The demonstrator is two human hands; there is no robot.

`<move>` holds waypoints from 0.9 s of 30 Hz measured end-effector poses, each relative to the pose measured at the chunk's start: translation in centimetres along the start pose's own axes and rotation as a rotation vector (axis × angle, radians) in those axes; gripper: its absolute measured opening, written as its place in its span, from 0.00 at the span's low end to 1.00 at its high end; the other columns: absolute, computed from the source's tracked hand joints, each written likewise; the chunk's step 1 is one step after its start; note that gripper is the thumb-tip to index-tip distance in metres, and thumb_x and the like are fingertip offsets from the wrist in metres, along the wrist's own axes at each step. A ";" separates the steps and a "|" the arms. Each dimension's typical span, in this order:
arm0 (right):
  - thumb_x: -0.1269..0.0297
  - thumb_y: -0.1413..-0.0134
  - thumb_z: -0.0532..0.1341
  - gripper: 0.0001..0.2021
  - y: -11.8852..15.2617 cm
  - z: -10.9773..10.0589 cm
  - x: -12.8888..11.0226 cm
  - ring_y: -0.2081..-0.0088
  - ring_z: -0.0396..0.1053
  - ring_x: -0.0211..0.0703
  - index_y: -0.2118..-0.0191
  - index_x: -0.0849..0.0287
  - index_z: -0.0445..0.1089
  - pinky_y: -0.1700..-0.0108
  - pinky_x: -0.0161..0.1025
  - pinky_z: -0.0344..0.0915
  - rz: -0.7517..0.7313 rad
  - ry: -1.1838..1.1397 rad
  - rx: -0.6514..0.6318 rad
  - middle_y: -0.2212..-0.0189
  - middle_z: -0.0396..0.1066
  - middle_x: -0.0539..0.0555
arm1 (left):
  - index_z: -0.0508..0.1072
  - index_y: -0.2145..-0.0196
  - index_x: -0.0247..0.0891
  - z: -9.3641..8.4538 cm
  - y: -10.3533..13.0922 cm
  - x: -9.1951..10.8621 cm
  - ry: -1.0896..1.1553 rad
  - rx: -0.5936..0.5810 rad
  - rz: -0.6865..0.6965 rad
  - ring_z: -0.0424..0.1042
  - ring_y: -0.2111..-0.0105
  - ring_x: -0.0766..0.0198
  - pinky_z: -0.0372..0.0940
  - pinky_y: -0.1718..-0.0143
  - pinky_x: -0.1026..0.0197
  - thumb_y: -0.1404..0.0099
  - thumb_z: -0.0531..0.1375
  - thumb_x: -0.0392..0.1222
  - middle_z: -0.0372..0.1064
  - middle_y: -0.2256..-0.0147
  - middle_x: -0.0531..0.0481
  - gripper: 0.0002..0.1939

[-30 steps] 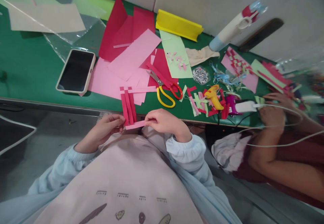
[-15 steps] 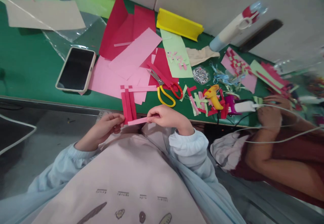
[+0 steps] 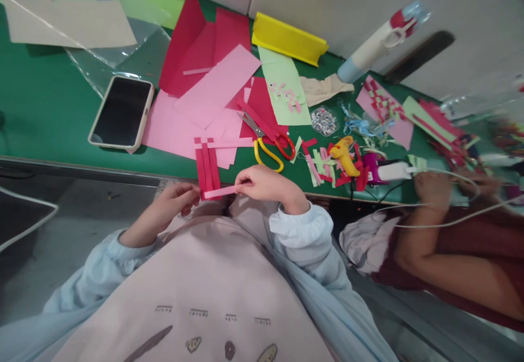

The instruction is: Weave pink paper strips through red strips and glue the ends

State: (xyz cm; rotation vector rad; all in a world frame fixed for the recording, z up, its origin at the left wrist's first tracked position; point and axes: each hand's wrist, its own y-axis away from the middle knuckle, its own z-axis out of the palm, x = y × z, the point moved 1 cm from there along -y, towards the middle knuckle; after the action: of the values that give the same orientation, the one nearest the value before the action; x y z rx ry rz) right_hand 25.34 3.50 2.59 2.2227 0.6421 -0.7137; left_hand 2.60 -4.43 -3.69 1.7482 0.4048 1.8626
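Note:
Several red paper strips (image 3: 209,164) hang down over the table's front edge, crossed near their top by a long pink strip (image 3: 235,143). At their lower left end, the fingers of my left hand (image 3: 174,201) are closed on the red strips. My right hand (image 3: 266,187) pinches the right end of a short pink paper strip (image 3: 220,191). Its other end lies across the lower part of the red strips, close to my left fingertips. Just beyond my right hand lie scissors (image 3: 266,152) with one yellow and one red handle.
Pink sheets (image 3: 164,122) and a phone (image 3: 121,112) lie to the left. Rightward are a yellow glue gun (image 3: 346,157) among paper scraps, a box of small beads or eyes (image 3: 325,120), and a white cable (image 3: 417,223). A co-worker's arm (image 3: 426,236) rests at the right edge.
My right hand has moved slightly left and up with the short pink strip, which now overlaps the lower ends of the red strips more. The co-worker's hands have shifted a little.

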 end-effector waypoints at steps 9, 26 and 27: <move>0.69 0.44 0.59 0.09 -0.1 0.1 0.3 0.75 0.62 0.32 0.72 0.61 0.76 0.71 0.34 0.53 0.002 -0.024 -0.022 0.77 0.73 0.49 | 0.72 0.74 0.37 -0.5 0.2 -0.1 -0.188 0.052 0.112 0.59 0.80 0.71 0.55 0.79 0.65 0.40 0.62 0.56 0.65 0.76 0.52 0.18; 0.67 0.44 0.59 0.08 0.4 -0.1 0.7 0.73 0.65 0.33 0.70 0.60 0.76 0.70 0.33 0.55 0.033 -0.018 -0.009 0.74 0.74 0.50 | 0.74 0.78 0.35 0.1 0.0 -0.3 -0.092 0.069 0.069 0.62 0.81 0.71 0.57 0.78 0.67 0.49 0.69 0.53 0.66 0.81 0.53 0.18; 0.67 0.44 0.59 0.08 0.4 -0.1 0.8 0.74 0.65 0.33 0.70 0.60 0.76 0.70 0.33 0.55 0.031 -0.021 -0.010 0.74 0.74 0.50 | 0.74 0.79 0.35 0.1 0.0 -0.3 -0.091 0.066 0.071 0.62 0.81 0.71 0.57 0.78 0.67 0.48 0.69 0.54 0.66 0.81 0.53 0.18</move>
State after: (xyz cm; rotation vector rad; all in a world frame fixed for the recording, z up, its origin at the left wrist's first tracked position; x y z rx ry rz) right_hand 26.17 3.50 2.32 2.2081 0.5988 -0.7162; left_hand 2.66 -4.59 -3.91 1.9065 0.3775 1.8282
